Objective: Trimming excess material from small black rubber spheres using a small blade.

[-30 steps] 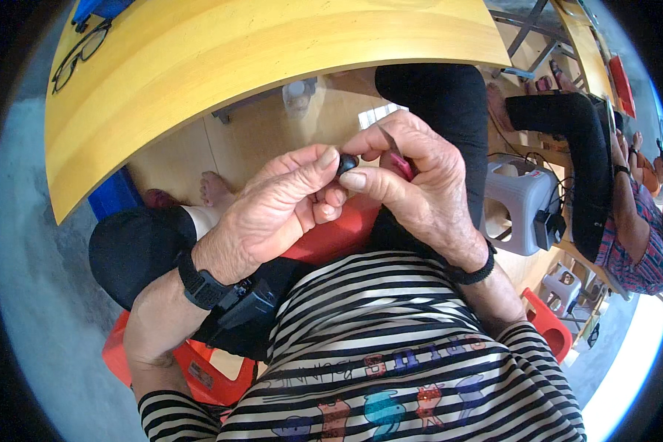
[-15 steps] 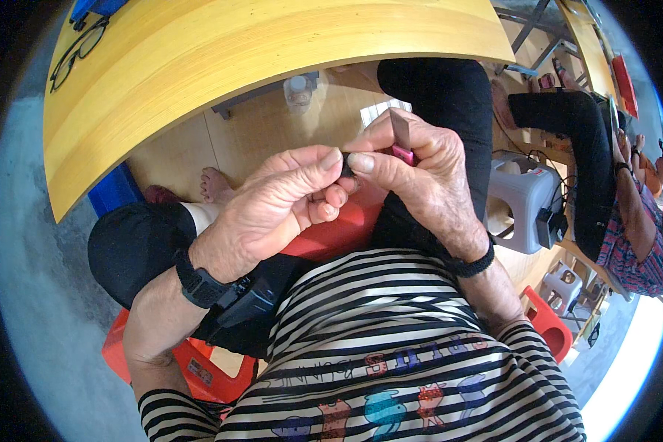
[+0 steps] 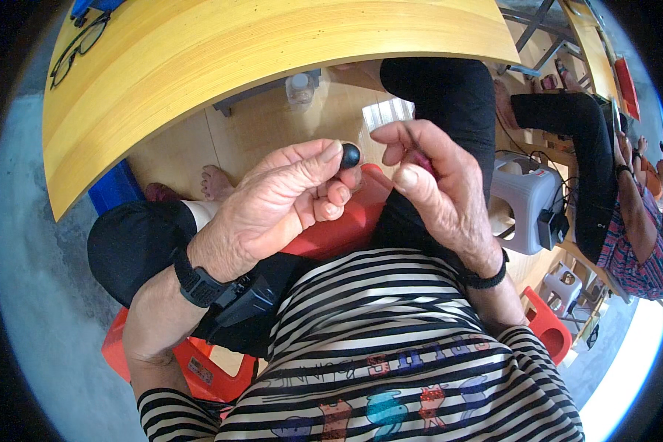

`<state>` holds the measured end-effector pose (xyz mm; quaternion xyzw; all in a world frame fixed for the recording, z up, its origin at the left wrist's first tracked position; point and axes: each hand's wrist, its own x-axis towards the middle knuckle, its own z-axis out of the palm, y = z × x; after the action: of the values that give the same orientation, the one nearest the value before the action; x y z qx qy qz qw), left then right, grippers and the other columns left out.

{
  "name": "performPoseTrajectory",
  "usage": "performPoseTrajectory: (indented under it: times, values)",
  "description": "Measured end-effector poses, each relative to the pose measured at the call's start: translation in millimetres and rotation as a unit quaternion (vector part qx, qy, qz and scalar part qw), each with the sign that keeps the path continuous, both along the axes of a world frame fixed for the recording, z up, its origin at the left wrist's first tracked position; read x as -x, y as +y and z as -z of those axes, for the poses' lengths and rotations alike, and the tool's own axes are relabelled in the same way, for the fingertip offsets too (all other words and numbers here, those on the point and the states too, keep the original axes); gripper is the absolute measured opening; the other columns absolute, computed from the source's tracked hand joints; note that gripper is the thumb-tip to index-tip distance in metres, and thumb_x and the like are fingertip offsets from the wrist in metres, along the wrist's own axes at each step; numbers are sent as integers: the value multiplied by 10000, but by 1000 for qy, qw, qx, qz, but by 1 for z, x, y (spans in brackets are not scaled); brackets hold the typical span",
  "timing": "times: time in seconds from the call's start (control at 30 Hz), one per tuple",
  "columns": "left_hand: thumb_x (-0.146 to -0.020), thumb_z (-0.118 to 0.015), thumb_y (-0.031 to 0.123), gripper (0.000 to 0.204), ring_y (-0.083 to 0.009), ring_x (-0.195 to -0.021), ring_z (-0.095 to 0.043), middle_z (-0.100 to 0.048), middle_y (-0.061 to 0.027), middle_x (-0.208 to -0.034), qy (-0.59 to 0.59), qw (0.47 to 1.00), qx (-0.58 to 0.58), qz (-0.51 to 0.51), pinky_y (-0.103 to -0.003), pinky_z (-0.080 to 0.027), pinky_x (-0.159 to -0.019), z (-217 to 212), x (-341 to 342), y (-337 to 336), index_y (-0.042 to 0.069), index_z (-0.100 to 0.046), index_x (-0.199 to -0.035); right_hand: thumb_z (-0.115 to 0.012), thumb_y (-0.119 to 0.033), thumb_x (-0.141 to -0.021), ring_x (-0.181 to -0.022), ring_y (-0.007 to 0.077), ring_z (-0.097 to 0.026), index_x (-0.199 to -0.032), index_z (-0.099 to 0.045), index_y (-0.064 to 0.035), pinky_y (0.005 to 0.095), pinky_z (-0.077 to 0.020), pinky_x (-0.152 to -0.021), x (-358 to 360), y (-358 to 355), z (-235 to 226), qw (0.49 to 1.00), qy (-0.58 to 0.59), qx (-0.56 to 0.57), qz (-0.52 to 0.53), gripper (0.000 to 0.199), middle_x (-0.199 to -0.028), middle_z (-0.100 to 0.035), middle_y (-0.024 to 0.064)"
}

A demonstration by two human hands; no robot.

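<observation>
My left hand (image 3: 276, 195) pinches a small shiny black ball (image 3: 351, 155) between thumb and forefinger, its other fingers curled beneath. To the right, a short gap away, is my right hand (image 3: 453, 191), its thumb and forefinger spread apart. Tucked in that hand's curled fingers is a small knife with a pinkish-red handle (image 3: 421, 161); its thin blade is seen nearly edge-on and blurred. Both hands are held above my lap, in front of a red stool seat (image 3: 339, 228).
A curved yellow wooden table (image 3: 287, 33) lies ahead, with eyeglasses (image 3: 79, 50) at its left. Below it stands a clear plastic bottle (image 3: 300, 90). To the right are a grey plastic stool (image 3: 523, 199) and another seated person (image 3: 637, 236). A blue box (image 3: 116, 189) is at the left.
My right hand has moved right, away from the black ball, its thumb and forefinger parting. The knife has turned with it. My left hand has stayed nearly still, showing more of the ball.
</observation>
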<state>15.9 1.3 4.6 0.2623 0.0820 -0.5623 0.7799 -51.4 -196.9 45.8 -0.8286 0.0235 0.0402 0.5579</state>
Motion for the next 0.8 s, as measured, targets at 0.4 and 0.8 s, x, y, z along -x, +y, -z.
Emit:
performPoseTrajectory:
  times: [0.4, 0.8]
  values:
    - [-929, -519, 203, 251, -55, -661, -455, -550, -22, -837, 24, 1000, 16, -6, -157, -390, -557, 2, 2, -1, 10, -550, -1086, -758, -210, -713, -719, 180, -550, -987, -620, -26, 267, -444, -630, 0, 7, 6, 998, -40, 32, 33, 358, -803, -578, 78]
    - [-927, -520, 250, 271, -77, -649, -528, -602, -29, -790, -9, 999, -41, 30, -190, -427, -542, 0, 4, -4, 9, -570, -1043, -738, -19, -648, -718, 161, -563, -884, -683, -36, 260, -464, -640, -18, 6, 7, 991, -123, 25, -37, 244, -761, -582, 50]
